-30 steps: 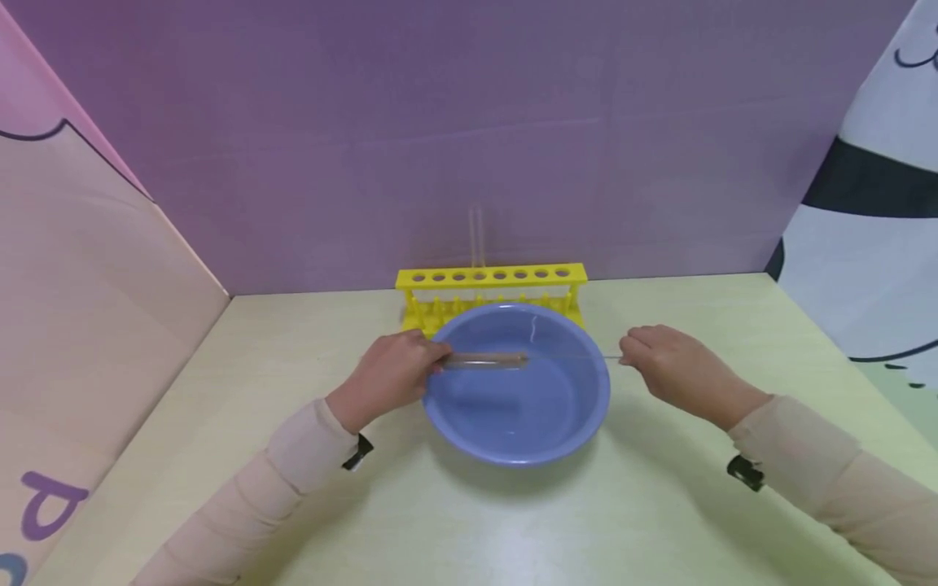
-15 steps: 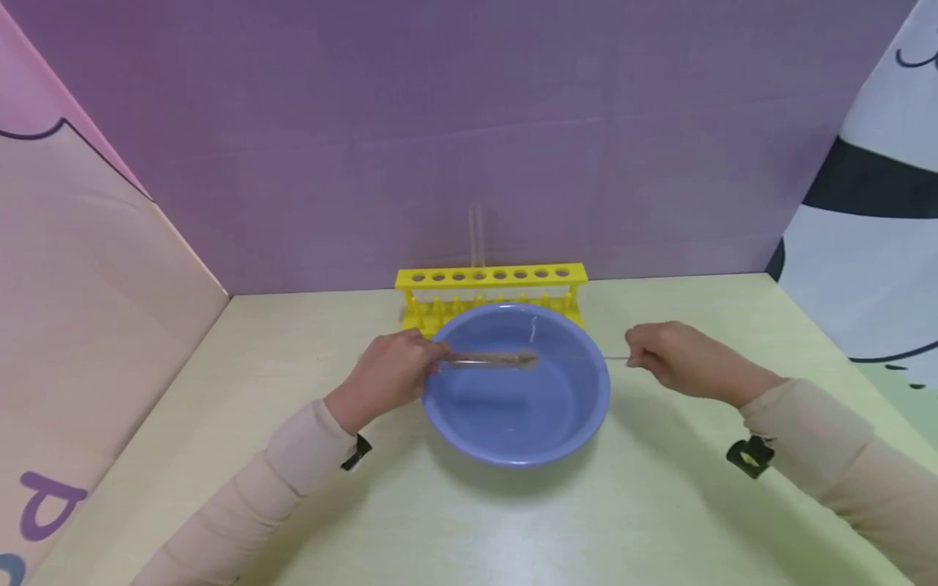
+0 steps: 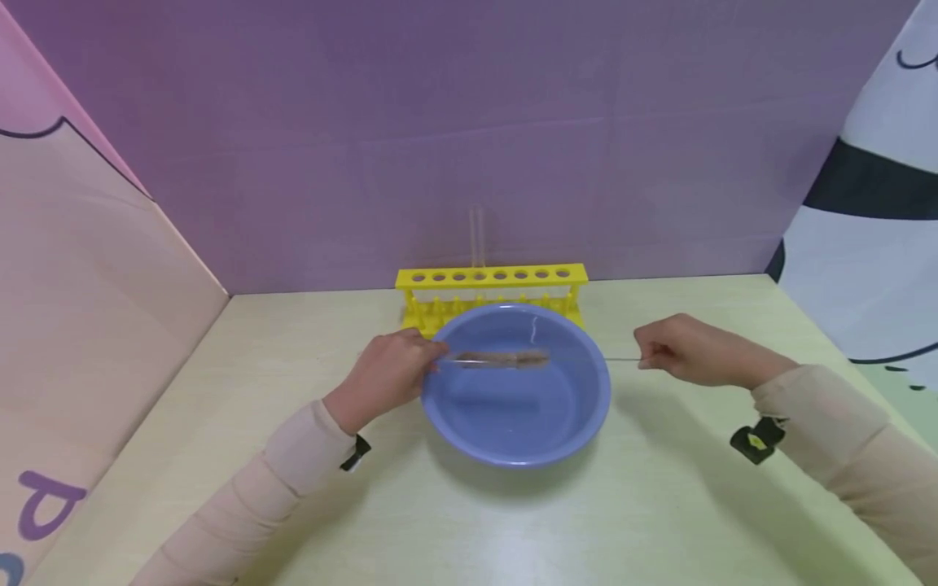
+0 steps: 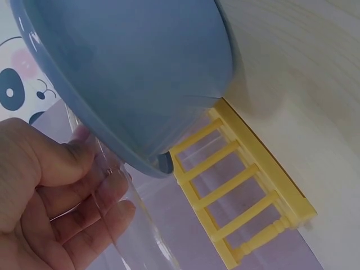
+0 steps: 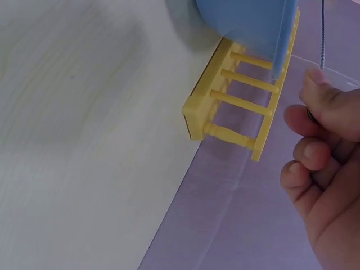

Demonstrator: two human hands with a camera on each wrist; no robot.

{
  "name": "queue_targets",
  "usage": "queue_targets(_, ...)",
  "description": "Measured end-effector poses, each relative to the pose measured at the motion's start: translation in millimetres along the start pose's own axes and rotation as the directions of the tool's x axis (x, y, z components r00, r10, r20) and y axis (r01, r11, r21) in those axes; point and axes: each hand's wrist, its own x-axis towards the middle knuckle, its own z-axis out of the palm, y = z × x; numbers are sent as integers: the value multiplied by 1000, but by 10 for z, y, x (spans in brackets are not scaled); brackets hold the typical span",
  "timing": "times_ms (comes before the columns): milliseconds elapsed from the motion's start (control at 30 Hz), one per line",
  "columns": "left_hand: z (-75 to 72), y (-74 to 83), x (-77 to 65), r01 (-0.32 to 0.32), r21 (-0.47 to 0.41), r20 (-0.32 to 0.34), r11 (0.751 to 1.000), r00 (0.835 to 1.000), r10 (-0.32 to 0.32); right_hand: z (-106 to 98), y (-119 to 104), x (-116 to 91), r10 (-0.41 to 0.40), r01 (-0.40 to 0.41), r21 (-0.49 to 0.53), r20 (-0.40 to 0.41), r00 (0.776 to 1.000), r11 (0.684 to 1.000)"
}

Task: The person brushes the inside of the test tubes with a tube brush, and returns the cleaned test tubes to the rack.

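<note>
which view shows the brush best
The head view: the brush shows its bristles over the blue basin, plus thin wire at the right hand. The right wrist view shows only its wire end, gripped; in the left wrist view, none is discernible.

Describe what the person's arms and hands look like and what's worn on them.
Left hand and right hand are bare, without gloves. Pale beige, creased long sleeves reach the wrists. Beneath each cuff shows a small black piece, its type unclear; the right one bears a yellowish mark.
</note>
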Motion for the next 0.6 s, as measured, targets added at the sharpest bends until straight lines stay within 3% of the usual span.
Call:
queue_targets(200,-5,-16,-10,2,3,-2,1000,1000,-2,-39,-5,0,73,-74,18,48,996,997)
queue_targets(600,-13,-36,-17,12,-10,1,1000,1000,-12,-48,36,-74,96,-96,-13,36,995,995)
